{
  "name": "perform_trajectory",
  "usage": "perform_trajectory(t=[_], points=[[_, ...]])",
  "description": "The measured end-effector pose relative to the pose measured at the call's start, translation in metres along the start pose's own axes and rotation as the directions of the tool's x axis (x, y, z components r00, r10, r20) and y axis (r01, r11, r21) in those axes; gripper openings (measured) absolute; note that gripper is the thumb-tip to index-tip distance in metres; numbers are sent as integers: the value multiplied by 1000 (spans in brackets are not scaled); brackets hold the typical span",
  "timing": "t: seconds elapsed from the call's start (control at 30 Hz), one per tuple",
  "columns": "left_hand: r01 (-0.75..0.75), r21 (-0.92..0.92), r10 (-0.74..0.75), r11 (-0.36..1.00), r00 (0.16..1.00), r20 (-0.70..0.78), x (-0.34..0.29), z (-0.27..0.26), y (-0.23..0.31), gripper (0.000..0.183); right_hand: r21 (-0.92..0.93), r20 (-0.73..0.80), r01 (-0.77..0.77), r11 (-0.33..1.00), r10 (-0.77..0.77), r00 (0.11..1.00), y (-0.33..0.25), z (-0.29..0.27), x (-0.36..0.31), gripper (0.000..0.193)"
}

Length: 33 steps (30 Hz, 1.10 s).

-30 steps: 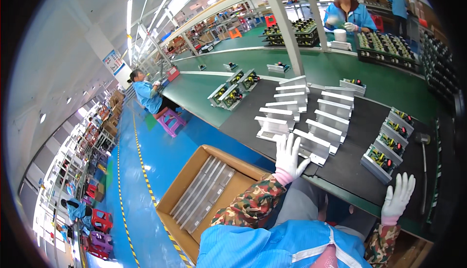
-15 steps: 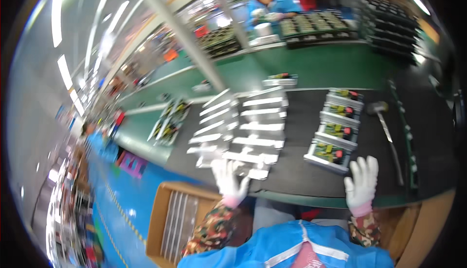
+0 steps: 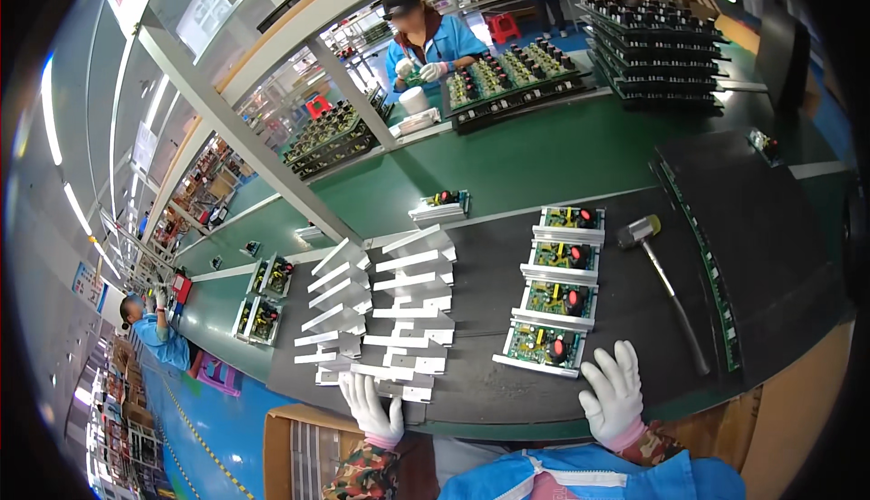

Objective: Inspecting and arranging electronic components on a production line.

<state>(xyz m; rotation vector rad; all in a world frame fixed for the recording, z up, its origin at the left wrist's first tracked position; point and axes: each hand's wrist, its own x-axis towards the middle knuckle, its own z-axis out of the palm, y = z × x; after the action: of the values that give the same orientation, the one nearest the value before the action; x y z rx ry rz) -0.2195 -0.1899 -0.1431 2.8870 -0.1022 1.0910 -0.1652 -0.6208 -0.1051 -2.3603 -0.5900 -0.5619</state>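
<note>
My left hand [image 3: 370, 407], in a white glove, rests at the near end of two columns of bare silver metal brackets [image 3: 405, 310], its fingers spread and touching or just beside the lowest ones. Nothing shows in its grip. To the right, my right hand [image 3: 614, 391], gloved too, lies open at the mat's near edge, fingers stretched forward and holding nothing. Just left of its fingertips stands a column of green circuit boards [image 3: 555, 299] set in silver brackets, each with a red-topped round part. A mallet [image 3: 669, 284] with a dark grip lies beyond that hand.
The black mat [image 3: 480, 355] covers the bench front, with a long, narrow green strip [image 3: 698, 264] on its right. Cardboard boxes [image 3: 279, 455] flank me. Finished-looking boards [image 3: 263, 300] sit far left. Across the green belt [image 3: 562, 151], a co-worker [image 3: 426, 42] handles something beside stacked board trays [image 3: 648, 60].
The view has swung, so the bench contents appear further left and lower, and sharper. Both hands keep about the same places beside the brackets and the boards, still open.
</note>
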Motion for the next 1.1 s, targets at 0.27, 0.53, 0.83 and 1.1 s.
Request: perform_trajectory(t=[0.27, 0.53, 0.83, 1.1], points=[[5, 21, -5, 1000, 1000, 4, 8, -3, 6, 69, 80, -20, -13, 997, 15, 1000, 1, 3, -1, 42], [24, -18, -25, 1000, 1000, -17, 1, 1, 3, 72, 103, -75, -85, 991, 93, 993, -4, 10, -1, 46], [29, -17, -31, 999, 993, -118, 0, 2, 3, 71, 41, -141, -101, 994, 106, 984, 0, 20, -5, 49], [101, -60, -107, 993, 988, -113, 2, 1, 6, 72, -111, -196, 27, 993, -48, 979, -8, 9, 24, 52]])
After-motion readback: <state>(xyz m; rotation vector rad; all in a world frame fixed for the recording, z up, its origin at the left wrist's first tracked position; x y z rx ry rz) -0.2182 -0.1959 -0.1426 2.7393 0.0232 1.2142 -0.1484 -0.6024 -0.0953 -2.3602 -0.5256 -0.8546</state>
